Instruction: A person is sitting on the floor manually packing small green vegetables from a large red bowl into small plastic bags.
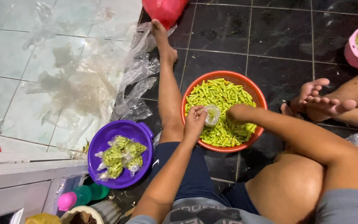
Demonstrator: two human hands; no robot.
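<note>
An orange basket (257, 92) full of green chillies (218, 94) stands on the dark tiled floor between my legs. My left hand (194, 119) holds a small clear plastic bag (212, 115) open over the chillies. My right hand (238, 113) rests fingers-down in the pile just right of the bag; whether it grips chillies is hidden. A purple bowl (104, 143) at my left knee holds several small filled bags of chillies (121, 156).
Clear plastic sheets (88, 79) lie spread on the pale tiles to the left. A red bag (165, 10) sits at the top. Another person's feet (316, 101) and a pink bowl (353, 54) of chillies are at right. Small containers (81, 198) stand bottom left.
</note>
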